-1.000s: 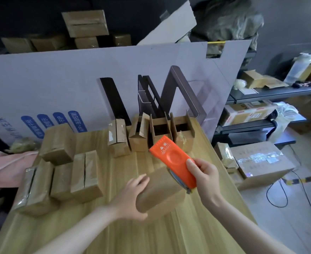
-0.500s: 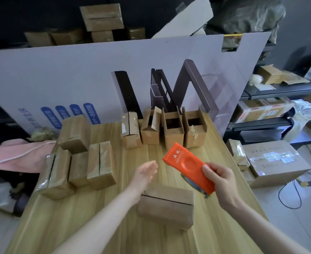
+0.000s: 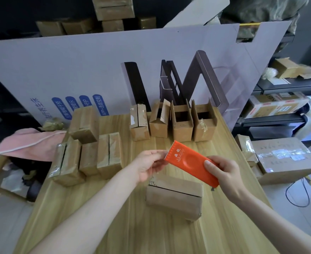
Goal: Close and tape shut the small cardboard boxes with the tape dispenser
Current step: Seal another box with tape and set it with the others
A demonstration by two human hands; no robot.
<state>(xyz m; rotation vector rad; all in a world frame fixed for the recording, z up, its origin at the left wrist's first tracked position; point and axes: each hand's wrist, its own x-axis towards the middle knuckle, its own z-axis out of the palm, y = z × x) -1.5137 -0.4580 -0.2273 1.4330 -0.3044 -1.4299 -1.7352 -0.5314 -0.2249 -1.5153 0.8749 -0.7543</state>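
Note:
An orange tape dispenser (image 3: 191,163) is held above the wooden table (image 3: 151,231). My right hand (image 3: 224,173) grips its near end. My left hand (image 3: 147,166) pinches at its serrated far edge, where the tape end would be; the tape itself is too faint to see. Below both hands lies a small closed cardboard box (image 3: 175,197) on its side, flap seam facing up. Several open small boxes (image 3: 182,123) stand in a row at the table's back. Several taped boxes (image 3: 88,154) are grouped at the left.
A large grey cardboard sheet (image 3: 77,74) leans behind the table with dark metal profiles (image 3: 202,77) against it. Shelves with cartons (image 3: 277,105) stand on the right, a big taped carton (image 3: 286,158) on the floor. A pink cloth (image 3: 28,143) lies at left.
My left hand let go of the box, which now lies on the table, and rose to the dispenser's front edge. The dispenser tilted flatter and stayed in my right hand.

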